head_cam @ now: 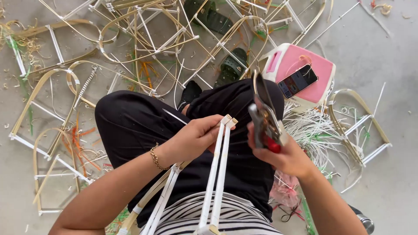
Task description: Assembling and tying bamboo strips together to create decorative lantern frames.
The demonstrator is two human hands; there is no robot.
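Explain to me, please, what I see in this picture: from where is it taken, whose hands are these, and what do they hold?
There is one picture, taken by a camera worn on a person's head, looking down at that person's own lap and bare hands. The person sits above a grey floor, in black trousers and a striped top.

The left hand, with a gold bracelet on its wrist, grips the top of a frame of white-wrapped sticks that leans against the lap. The right hand holds metal pliers with a red handle, jaws pointing up, close to the frame's top end.

On the floor lie many finished bent-strip frames, loose white strips, dark sandals, and a pink and white stool with a phone on it.
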